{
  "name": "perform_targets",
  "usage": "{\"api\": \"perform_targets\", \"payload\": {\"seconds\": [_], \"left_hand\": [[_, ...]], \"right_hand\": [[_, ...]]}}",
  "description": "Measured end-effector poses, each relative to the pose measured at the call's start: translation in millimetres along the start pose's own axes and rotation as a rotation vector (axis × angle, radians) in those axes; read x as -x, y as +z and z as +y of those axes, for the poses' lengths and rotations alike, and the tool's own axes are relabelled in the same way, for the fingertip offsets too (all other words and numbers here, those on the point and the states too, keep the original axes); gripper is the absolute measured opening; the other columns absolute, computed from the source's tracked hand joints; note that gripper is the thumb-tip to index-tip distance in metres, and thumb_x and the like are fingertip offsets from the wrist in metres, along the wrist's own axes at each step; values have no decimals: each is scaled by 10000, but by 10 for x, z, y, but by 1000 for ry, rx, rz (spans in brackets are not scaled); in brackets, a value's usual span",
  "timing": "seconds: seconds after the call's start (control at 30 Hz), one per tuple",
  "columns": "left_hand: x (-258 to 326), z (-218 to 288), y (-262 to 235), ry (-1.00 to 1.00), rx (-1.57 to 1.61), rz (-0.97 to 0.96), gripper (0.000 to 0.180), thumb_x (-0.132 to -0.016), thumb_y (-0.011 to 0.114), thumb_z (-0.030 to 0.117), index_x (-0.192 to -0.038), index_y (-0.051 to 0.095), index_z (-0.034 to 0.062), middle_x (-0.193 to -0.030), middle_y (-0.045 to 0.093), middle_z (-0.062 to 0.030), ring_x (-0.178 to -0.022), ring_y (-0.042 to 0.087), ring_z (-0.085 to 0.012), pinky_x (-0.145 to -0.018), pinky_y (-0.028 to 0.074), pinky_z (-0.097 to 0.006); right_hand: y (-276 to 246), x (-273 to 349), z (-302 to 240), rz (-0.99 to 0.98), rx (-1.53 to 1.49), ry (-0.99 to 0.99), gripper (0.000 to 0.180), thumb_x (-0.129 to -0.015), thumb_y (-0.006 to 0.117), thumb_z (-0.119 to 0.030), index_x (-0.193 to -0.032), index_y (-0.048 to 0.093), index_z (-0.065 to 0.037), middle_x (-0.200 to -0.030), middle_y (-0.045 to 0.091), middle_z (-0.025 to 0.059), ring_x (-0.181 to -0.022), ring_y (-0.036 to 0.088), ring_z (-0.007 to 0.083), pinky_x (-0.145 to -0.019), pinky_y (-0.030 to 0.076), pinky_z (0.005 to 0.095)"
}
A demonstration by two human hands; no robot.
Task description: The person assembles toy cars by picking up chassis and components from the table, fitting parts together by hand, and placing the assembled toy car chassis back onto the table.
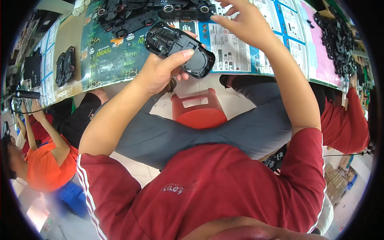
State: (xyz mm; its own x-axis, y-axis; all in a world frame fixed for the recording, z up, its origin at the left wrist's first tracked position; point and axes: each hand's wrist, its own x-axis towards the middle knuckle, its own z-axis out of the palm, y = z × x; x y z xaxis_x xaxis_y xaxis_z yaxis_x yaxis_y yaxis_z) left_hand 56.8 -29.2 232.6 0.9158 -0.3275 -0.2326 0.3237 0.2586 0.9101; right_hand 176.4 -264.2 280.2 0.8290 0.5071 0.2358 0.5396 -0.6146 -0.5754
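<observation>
My left hand (167,67) is closed around a black toy car part (196,60), thumb on top and fingers underneath. Its hollow side, with moulded ribs and a smooth rounded panel, faces up above the table's near edge. To the right and farther off, my right hand (245,23) hovers with thumb and fingers apart and nothing visible between them; the upper frame edge cuts close to its fingertips. Beside that hand lies the end of a pile of black toy car chassis (132,22) with small wheels, some with red or pale rims.
Printed sheets cover the table (230,48). Another black wheeled chassis (66,66) lies at left. Many small black parts (338,44) are heaped at far right. A red stool (199,110) stands below the edge. A person in orange (52,160) sits left; a red sleeve (346,124) shows right.
</observation>
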Motion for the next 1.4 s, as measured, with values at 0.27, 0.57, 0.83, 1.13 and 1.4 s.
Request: {"api": "perform_targets", "payload": {"seconds": [0.27, 0.57, 0.83, 1.13, 1.4], "left_hand": [[57, -73, -64, -17, 57, 97, 294, -976, 705, 311, -1144, 671, 72, -974, 713, -22, -696, 648, -95, -545, 489, -214], [19, -116, -132, -23, 39, 94, 300, -965, 711, 345, -1098, 690, 77, -933, 702, -10, -664, 641, -97, -555, 484, -214], [3, -127, -100, -40, -22, 133, 336, -1008, 647, 324, -1190, 679, 43, -888, 727, -36, -641, 636, -112, -563, 462, -237], [27, -110, -65, -36, -32, 154, 325, -1007, 650, 329, -1150, 684, 39, -897, 722, -45, -650, 634, -122, -575, 468, -239], [14, -118, -85, -52, -29, 136, 341, -1013, 640, 321, -1202, 668, 39, -903, 718, -43, -666, 632, -122, -582, 469, -238]], "right_hand": [[397, -27, 179, -262, -161, 200, 405, -870, 770, -157, -1222, 654, 5, -1100, 648, 202, -961, 669, 355, -838, 550, 400], [-53, 357, 791, -105, 132, 215, 395, -937, 751, -341, -1191, 689, -44, -1082, 706, 89, -855, 670, 180, -771, 539, 312], [-142, 256, 116, -368, 198, -103, 462, -835, 683, 18, -1290, 608, -7, -1356, 579, 216, -1249, 562, 404, -1092, 451, 446], [-224, 356, 499, -104, 346, 41, 618, -801, 491, 147, -1396, 545, -13, -1478, 472, 254, -1347, 475, 464, -1135, 415, 451], [-238, 416, 753, 26, -581, -377, 569, -790, 486, 116, -1335, 599, -1, -1367, 546, 269, -1247, 546, 480, -1048, 472, 468]]}}
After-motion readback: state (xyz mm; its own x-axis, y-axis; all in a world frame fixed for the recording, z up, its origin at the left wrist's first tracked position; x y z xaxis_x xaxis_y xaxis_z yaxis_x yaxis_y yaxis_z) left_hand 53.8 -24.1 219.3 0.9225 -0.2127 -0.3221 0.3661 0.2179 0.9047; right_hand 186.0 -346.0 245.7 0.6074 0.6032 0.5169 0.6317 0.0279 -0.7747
